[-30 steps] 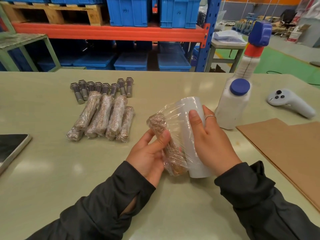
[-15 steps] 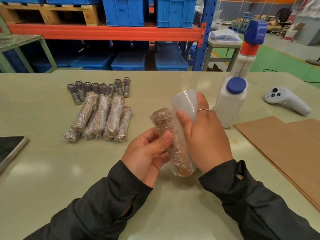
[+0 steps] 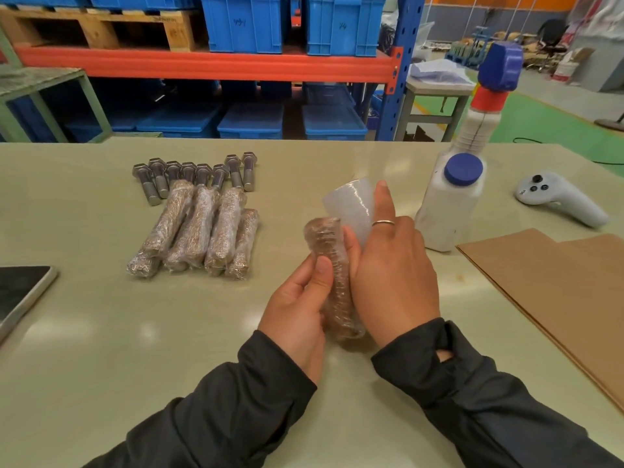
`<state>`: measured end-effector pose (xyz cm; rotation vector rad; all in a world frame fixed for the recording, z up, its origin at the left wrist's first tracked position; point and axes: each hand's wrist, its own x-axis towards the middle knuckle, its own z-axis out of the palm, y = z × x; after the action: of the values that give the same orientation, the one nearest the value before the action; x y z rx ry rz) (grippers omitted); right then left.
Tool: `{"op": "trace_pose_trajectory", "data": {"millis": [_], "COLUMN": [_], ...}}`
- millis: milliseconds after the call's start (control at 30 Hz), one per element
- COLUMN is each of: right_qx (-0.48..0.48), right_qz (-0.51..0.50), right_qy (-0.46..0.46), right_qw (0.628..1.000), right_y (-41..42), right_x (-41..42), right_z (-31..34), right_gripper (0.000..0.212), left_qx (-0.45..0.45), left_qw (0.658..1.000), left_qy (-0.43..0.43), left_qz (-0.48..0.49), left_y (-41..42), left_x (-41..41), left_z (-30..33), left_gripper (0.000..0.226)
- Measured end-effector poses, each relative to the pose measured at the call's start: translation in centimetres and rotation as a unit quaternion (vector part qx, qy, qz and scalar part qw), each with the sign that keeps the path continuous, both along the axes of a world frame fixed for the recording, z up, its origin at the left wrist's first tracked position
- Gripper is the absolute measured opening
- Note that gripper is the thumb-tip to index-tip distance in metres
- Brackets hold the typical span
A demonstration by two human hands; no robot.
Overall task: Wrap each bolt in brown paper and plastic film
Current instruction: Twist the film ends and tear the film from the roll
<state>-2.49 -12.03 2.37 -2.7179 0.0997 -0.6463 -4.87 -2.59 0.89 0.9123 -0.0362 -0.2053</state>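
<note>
Head view: nearest the table's point(image 3: 101, 349) near edge, two dark sleeves reach in toward the middle. The left hand point(image 3: 297, 312) grips a bolt wrapped in brown paper and film point(image 3: 332, 275), thumb curled over its front and the other fingers behind it. The bundle stands nearly upright above the tabletop, tilted slightly left at the top. The right hand point(image 3: 388, 268) lies against the bundle's right side and holds a roll of plastic film point(image 3: 351, 207) just behind it; the forefinger stretches up along the roll's right edge, a ring shows on one finger, and the thumb is tucked between roll and bundle.

At the left edge lies a dark tablet point(image 3: 20, 295). Along the right edge, sheets of brown paper point(image 3: 557, 288) lie flat, running toward the near right corner.

Farther in, left of the hands, four wrapped bolts point(image 3: 199, 231) lie side by side, touching one another. Just beyond them, a row of eight bare bolts point(image 3: 196, 173) lies with heads toward the far edge, the shanks of the middle ones partly hidden under the wrapped ones.

Right of the roll stands a white bottle with blue caps point(image 3: 452, 204), and beyond the brown paper, near the right edge, rests a white handheld controller point(image 3: 560, 201).

Past the far edge stands shelving with an orange beam and blue crates point(image 3: 246, 25).
</note>
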Motion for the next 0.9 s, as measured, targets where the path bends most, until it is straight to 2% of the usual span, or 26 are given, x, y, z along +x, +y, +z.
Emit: {"op": "trace_pose_trajectory", "data": {"millis": [133,200,267,400,500,600,733,900], "right_qx": [0.055,0.085,0.118,0.176,0.221,0.301,0.362,0.361], "right_qz": [-0.003,0.011,0.027,0.039,0.076,0.104,0.117,0.118], "right_qy": [-0.010,-0.012,-0.005,0.049,0.066,0.079,0.093,0.075], "right_qw": [0.998,0.996,0.993,0.982,0.970,0.945,0.920,0.922], "right_y": [-0.3,-0.3,-0.4,-1.7,-2.6,-2.9,-2.9,-2.8], "right_x": [-0.2,-0.4,-0.6,-0.3,-0.2,-0.2,-0.1,0.2], "right_z": [0.0,-0.1,0.0,0.6,1.1,1.0,0.5,0.5], "right_gripper": [0.078,0.081,0.086,0.093,0.076,0.074,0.047,0.066], "left_qx": [0.056,0.068,0.059,0.043,0.069,0.075,0.064,0.039], "left_qw": [0.997,0.996,0.997,0.999,0.997,0.997,0.997,0.997], "left_qy": [-0.024,-0.007,0.007,0.016,0.018,0.026,0.051,0.060], "left_qz": [-0.047,-0.064,-0.057,-0.024,-0.003,-0.004,-0.004,-0.011], "left_y": [-0.1,0.0,0.1,0.3,0.4,0.7,1.1,1.5], "left_x": [-0.1,0.2,0.5,0.8,1.1,1.3,1.5,1.6], "left_z": [-0.1,-0.3,-0.5,-0.7,-0.7,-0.7,-0.6,-0.3], "left_gripper": [0.037,0.042,0.047,0.036,0.037,0.033,0.025,0.023]}}
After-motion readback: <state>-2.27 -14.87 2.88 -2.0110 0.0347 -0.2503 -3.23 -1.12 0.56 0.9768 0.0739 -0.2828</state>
